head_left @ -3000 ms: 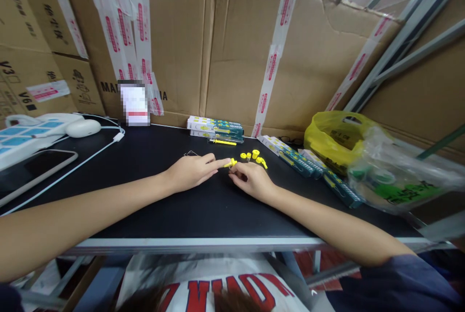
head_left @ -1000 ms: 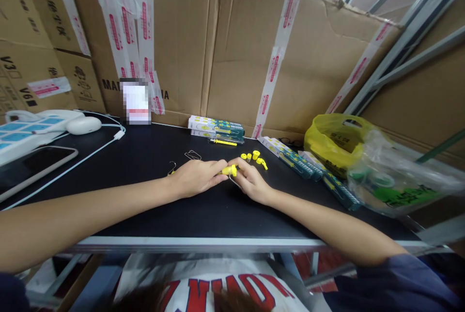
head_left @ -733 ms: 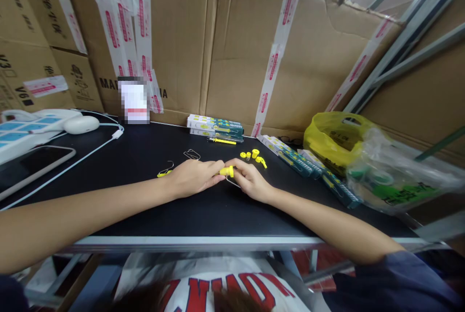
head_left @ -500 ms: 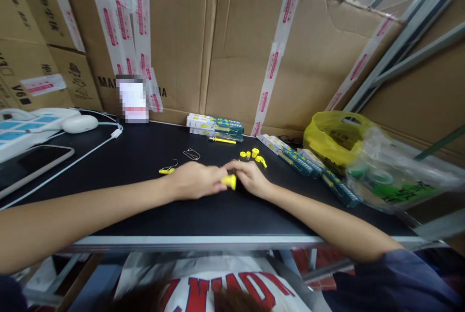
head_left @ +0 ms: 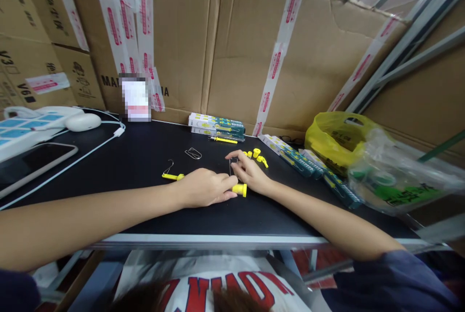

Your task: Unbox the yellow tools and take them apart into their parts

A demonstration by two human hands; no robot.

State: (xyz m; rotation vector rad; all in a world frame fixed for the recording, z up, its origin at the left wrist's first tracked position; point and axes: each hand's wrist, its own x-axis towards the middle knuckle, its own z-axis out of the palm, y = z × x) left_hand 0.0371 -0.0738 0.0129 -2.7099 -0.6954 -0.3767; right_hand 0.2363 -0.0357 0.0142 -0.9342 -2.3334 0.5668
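Observation:
Between the fingers of my left hand (head_left: 204, 189) is a yellow flanged plastic tube (head_left: 240, 190), its wide end pointing right. Close beside it, my right hand (head_left: 253, 174) pinches a thin bent metal wire (head_left: 230, 166) with thumb and fingers. Part of the wire is hidden by the fingers. A yellow-handled piece with a wire hook (head_left: 171, 175) lies left of my left hand, partly covered by it. Beyond my hands rests a bent wire loop (head_left: 193, 153). Several small yellow plastic parts (head_left: 256, 153) lie behind my right hand.
Printed narrow boxes (head_left: 217, 124) and a yellow stick tool (head_left: 225, 140) lie at the back. More boxes (head_left: 290, 157) line the right, beside a yellow bag (head_left: 327, 140) and a clear bag (head_left: 395, 181). A power strip (head_left: 32, 125) and phone (head_left: 36, 166) occupy the left.
My left hand has shifted a little right and toward me with the yellow tube. My right fingers have lifted, and the wire in them now shows. The view has shifted slightly.

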